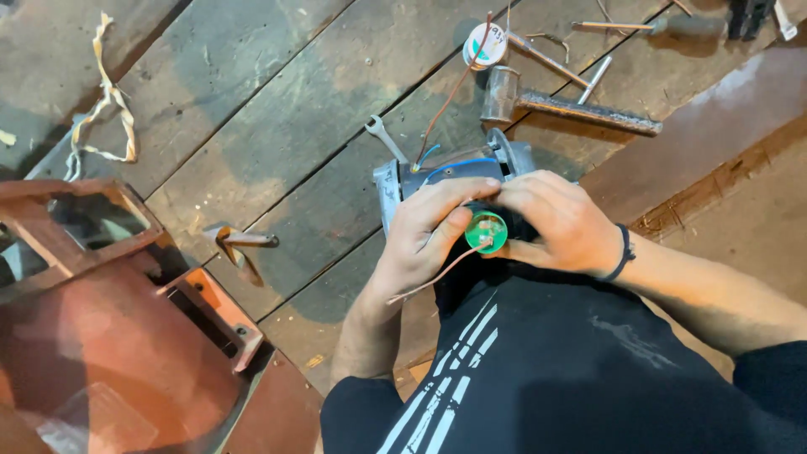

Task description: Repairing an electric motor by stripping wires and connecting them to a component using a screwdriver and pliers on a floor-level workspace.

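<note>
A small grey electric motor [395, 181] with a blue wire lies on the dark wooden planks. Both hands work at its near end. My left hand [424, 231] and my right hand [555, 220] together hold a round green-capped part [486, 230] pressed against the motor. A thin copper-coloured wire [424, 283] trails from that part toward my left forearm. Another copper wire [450, 97] rises from the motor toward a white round spool [485, 44]. A dark band circles my right wrist.
A hammer [555, 102] lies just beyond the motor, a small wrench [382, 136] beside it, and screwdrivers [639, 27] at the top right. A rusty red metal housing [109, 319] fills the lower left. A twisted strip of cloth [105, 97] lies top left.
</note>
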